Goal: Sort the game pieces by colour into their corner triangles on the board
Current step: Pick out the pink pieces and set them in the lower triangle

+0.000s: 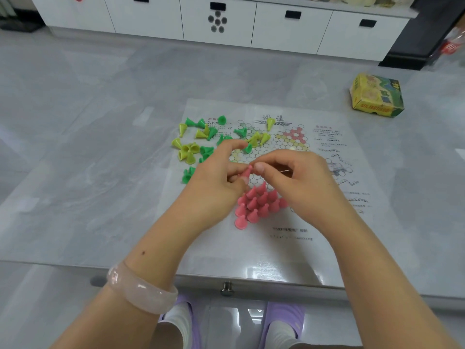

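Note:
A paper game board lies flat on the grey table. Several pink cone pieces stand packed together in the board's near corner triangle. Just above them my left hand holds one pink piece between thumb and fingers. My right hand pinches the tip of that same piece with thumb and forefinger. Loose green pieces and yellow pieces lie tipped over, mixed, on the board's far left part. One green piece sits right by my left index fingertip.
A yellow and green cardboard box sits on the table at the far right. The table's near edge carries a drawer knob. White cabinets stand beyond the table. A pale bangle circles my left wrist.

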Action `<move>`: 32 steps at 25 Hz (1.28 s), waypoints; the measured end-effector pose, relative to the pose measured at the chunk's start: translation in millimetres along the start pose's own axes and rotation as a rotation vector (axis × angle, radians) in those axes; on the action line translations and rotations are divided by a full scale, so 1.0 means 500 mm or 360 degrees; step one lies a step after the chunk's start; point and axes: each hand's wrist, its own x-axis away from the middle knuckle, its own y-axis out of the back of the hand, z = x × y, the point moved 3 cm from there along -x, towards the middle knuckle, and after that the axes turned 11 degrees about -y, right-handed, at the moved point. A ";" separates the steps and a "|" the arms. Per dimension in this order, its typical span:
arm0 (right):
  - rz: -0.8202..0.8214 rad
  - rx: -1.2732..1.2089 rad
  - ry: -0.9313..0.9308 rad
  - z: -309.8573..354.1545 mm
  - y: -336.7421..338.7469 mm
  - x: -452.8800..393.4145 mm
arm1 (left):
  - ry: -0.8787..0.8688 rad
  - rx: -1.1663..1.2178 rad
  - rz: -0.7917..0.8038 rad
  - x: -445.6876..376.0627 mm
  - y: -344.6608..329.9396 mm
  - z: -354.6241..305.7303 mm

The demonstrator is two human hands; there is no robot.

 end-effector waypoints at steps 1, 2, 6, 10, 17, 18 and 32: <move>0.0013 -0.0028 -0.0011 -0.002 0.002 0.001 | -0.0017 -0.0013 0.0026 0.000 -0.002 -0.002; 0.0016 -0.0046 -0.0013 -0.005 0.006 0.001 | -0.0029 -0.0024 0.0045 -0.002 -0.005 -0.004; 0.0015 -0.0056 -0.0001 -0.013 0.022 0.006 | -0.0114 -0.0039 0.0104 0.000 -0.022 -0.022; -0.0250 -0.0154 -0.0059 -0.021 0.095 0.011 | -0.0154 -0.0136 0.0052 -0.006 -0.009 -0.044; -0.0770 -0.0581 -0.0255 -0.059 0.185 0.026 | -0.0442 -0.1234 0.0396 -0.139 -0.070 -0.061; -0.0760 -0.0548 -0.0252 -0.058 0.184 0.026 | -0.0488 -0.1334 0.0506 -0.159 -0.095 -0.051; -0.0539 -0.0410 -0.0291 -0.060 0.151 0.014 | -0.0032 -0.0407 -0.0187 -0.095 0.016 -0.030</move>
